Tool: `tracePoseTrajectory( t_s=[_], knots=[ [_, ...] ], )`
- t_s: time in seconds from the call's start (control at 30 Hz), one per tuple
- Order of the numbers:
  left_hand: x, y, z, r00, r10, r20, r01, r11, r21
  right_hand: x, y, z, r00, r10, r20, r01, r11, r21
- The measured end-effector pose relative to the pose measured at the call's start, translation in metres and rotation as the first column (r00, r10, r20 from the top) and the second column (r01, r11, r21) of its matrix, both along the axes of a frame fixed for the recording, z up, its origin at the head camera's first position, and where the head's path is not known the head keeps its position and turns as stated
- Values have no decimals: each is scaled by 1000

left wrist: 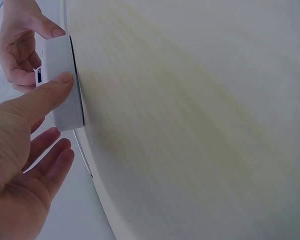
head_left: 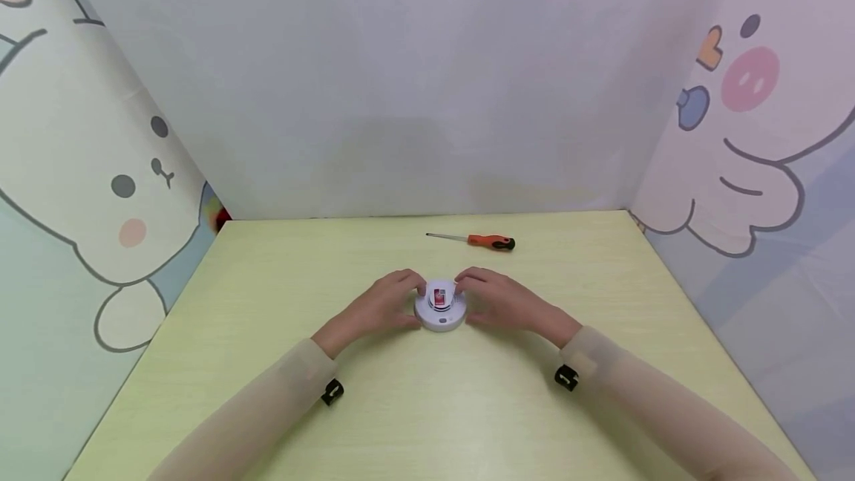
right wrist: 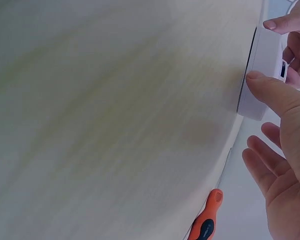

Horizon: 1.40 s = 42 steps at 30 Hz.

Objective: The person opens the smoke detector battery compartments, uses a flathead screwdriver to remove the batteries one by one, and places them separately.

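Note:
A round white smoke detector with a red and dark label on its raised centre lies on the table between both hands. My left hand grips its left rim, with the thumb at the near side and a finger at the far side. From the right, my right hand holds the opposite rim in the same manner. In the left wrist view, the thumb presses the side wall of the smoke detector, while the lower fingers are spread away from it. The right wrist view shows the other thumb against the smoke detector.
Behind the hands, near the table's far edge, lies a screwdriver with an orange and black handle, its shaft pointing left. The pale yellow table is bordered by a plain back wall and cartoon-printed side panels.

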<state>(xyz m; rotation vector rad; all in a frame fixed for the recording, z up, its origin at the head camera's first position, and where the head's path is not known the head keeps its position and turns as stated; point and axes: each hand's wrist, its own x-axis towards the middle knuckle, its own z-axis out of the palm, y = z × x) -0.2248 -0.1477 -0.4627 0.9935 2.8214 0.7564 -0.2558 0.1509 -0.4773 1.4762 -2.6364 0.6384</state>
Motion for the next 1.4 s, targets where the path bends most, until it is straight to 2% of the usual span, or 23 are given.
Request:
tracePoseTrajectory(
  t_s=[0.37, 0.93, 1.2, 1.4],
  knots=[
    [-2, 3, -3, 999, -26, -38, 26, 1000, 12, 0, -5, 1, 999, 25, 31, -24, 999, -23],
    [-3, 7, -1, 1000, 2, -14, -2, 1000, -10, -3, -8, 1, 997, -11, 77, 10, 1000, 19],
    [-4, 5, 0, 998, 35, 51, -35, 999, 6, -3, -10, 4, 990, -40, 138, 36, 999, 25],
    [-7, -1, 1, 992, 26, 120, -33, 998, 57, -4, -8, 6, 987, -12, 161, 15, 1000, -15]
  ],
)
